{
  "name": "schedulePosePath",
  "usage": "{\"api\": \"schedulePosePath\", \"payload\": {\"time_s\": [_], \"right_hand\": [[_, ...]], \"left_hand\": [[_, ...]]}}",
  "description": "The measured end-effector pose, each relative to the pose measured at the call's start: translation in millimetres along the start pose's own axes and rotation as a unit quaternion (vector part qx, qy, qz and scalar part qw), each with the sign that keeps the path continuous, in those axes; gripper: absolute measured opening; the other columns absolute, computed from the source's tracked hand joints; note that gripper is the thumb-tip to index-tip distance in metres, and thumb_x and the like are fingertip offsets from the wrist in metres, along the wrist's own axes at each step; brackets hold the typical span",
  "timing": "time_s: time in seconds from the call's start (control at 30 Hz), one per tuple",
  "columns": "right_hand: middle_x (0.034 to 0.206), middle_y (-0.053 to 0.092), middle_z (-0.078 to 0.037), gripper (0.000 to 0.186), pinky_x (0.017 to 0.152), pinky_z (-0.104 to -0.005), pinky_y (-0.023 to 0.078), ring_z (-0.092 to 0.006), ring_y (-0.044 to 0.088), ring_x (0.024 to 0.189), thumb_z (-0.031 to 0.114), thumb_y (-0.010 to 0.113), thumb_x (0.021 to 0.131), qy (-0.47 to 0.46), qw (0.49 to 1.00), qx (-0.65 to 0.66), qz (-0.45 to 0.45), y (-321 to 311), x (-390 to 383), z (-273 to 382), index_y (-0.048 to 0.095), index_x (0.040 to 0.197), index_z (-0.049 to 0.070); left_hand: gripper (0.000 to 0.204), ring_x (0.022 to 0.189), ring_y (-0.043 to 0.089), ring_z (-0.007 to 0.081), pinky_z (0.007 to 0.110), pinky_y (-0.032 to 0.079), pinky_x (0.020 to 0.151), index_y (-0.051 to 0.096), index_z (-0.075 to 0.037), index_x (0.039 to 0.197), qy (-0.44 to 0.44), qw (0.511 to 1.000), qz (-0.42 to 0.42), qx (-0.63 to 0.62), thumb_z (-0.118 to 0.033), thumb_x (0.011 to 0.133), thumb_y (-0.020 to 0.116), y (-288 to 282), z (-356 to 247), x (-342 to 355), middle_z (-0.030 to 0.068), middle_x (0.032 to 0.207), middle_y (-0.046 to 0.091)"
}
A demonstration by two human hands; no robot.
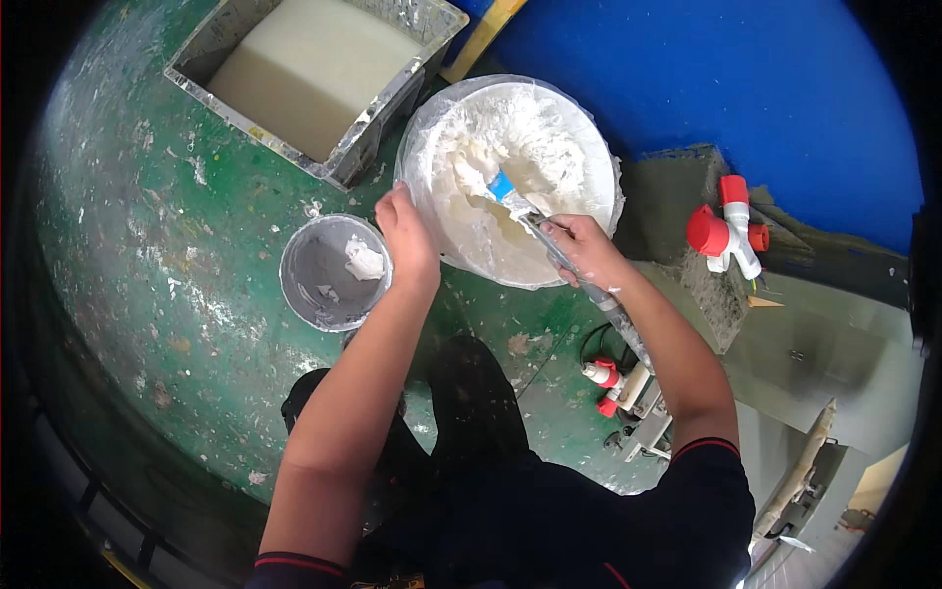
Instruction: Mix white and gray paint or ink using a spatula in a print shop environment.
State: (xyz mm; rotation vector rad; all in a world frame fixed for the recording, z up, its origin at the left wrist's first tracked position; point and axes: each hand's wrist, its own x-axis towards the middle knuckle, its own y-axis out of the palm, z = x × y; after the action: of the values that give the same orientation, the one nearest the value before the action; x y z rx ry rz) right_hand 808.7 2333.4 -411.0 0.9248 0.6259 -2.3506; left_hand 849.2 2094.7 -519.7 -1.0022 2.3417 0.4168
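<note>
Gripping the grey tool [593, 292] in closed fingers, the right hand [586, 248] reaches over the near right rim of the tub [535, 283], so that the blue tip [501, 186] slants into the white paste [540, 133]. The long handle runs back beside the forearm, perhaps so the arm can help steady it. At the tub's left, the left hand [407, 239] sits with its fingers together against the outer side, probably to keep the tub from sliding; I cannot tell whether they pinch the film or only press on it. That clear film [420, 162] wraps over the rim, likely to keep the tub clean. Just left of that hand, the grey pail [316, 257] stands on the green floor [196, 324] with a white dab [364, 259] inside at its right; standing so near, it probably shortens the path between these 2 vessels. The bin [257, 142] of pale liquid sits far left, while a red-and-white connector [728, 234] rests at right, apart from the paste, which would suit keeping it dry.
</note>
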Motion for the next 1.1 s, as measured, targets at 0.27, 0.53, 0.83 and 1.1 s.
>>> {"api": "schedulePosePath", "payload": {"time_s": [0.27,0.53,0.83,1.1], "right_hand": [[0.063,0.055,-0.004,0.024,0.041,-0.0285,0.039,-0.0116,0.05,0.043,0.021,0.052,0.109,-0.03,0.995,0.075,-0.064,16.4,-58.1,-42.8,0.06,0.106,-0.001],[0.075,0.058,-0.002,0.026,0.045,-0.0254,0.039,-0.009,0.052,0.053,0.026,0.061,0.105,-0.189,0.96,0.019,-0.204,37.7,-102.2,-92.7,0.059,0.11,0.001],[0.073,0.055,-0.001,0.028,0.048,-0.0247,0.04,-0.0083,0.049,0.054,0.024,0.058,0.106,-0.197,0.963,0.074,-0.169,94.5,-154.6,-67.0,0.056,0.116,-0.002],[0.077,0.058,-0.008,0.041,0.034,-0.0293,0.038,-0.0134,0.046,0.04,0.042,0.05,0.108,-0.154,0.944,0.233,-0.174,118.5,-175.4,-38.5,0.052,0.115,0.002]], "left_hand": [[0.018,0.102,0.056,0.0142,0.029,0.046,0.09,0.053,-0.001,0.116,0.16,0.946,0.243,-0.14,-0.015,0.105,0.053,-21.4,-82.1,-101.2,0.008,0.109,0.059],[0.025,0.08,0.065,0.0135,0.03,0.05,0.069,0.058,-0.004,0.112,0.191,0.827,0.529,-0.029,-0.003,0.09,0.068,-59.4,-82.5,-228.8,0.0018,0.09,0.066],[0.028,0.083,0.066,0.0319,0.044,0.052,0.069,0.056,-0.006,0.11,0.237,0.733,0.638,-0.016,-0.017,0.088,0.07,-83.1,-59.9,-290.6,0.0076,0.088,0.063],[0.026,0.084,0.066,0.0325,0.045,0.052,0.068,0.056,-0.007,0.108,0.258,0.743,0.616,-0.043,-0.018,0.089,0.069,-97.7,-57.6,-306.3,0.0076,0.089,0.062]]}}
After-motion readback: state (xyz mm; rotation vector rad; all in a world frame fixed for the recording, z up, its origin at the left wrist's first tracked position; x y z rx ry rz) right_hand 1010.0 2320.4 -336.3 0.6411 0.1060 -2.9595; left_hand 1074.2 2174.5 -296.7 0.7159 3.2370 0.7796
